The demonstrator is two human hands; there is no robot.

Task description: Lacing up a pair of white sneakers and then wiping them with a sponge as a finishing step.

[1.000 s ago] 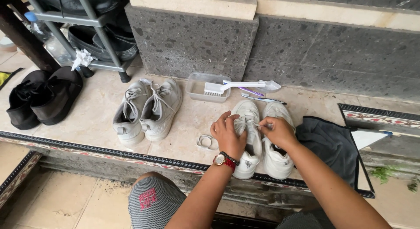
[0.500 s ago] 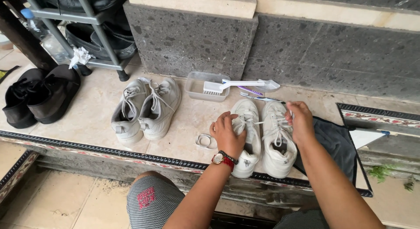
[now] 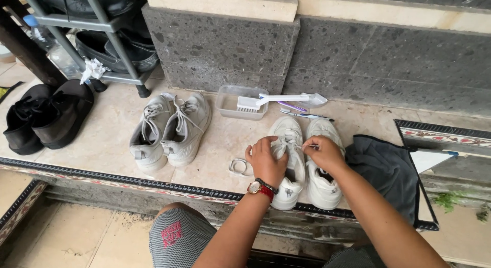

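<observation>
While both hands work at the nearer pair of white sneakers (image 3: 302, 160) on the tiled ledge (image 3: 102, 150), the step in hand appears to be lacing. The left hand (image 3: 266, 160) has its grip closed on the tongue and lace area of the left-side shoe. The right hand (image 3: 323, 153) pinches a thin white lace end (image 3: 307, 145) between thumb and fingertips, drawn toward 9 o'clock. The pair stands toes toward the stone wall (image 3: 332, 58), shoes touching side by side.

At 12 o'clock of the pair lie a clear plastic tub (image 3: 230, 105), a white scrubbing brush (image 3: 281, 100) resting across it and a toothbrush (image 3: 302, 114). A second pair of grey-white sneakers (image 3: 171, 130) sits at 9 o'clock, black shoes (image 3: 46, 117) further out. A dark cloth (image 3: 388, 170) lies just beside at 3 o'clock. A small clear ring-shaped object (image 3: 239, 166) rests near the left wrist.

Judgement: the next move calls for a steady shoe and a fine pinch to guide the lace tip through an eyelet.
</observation>
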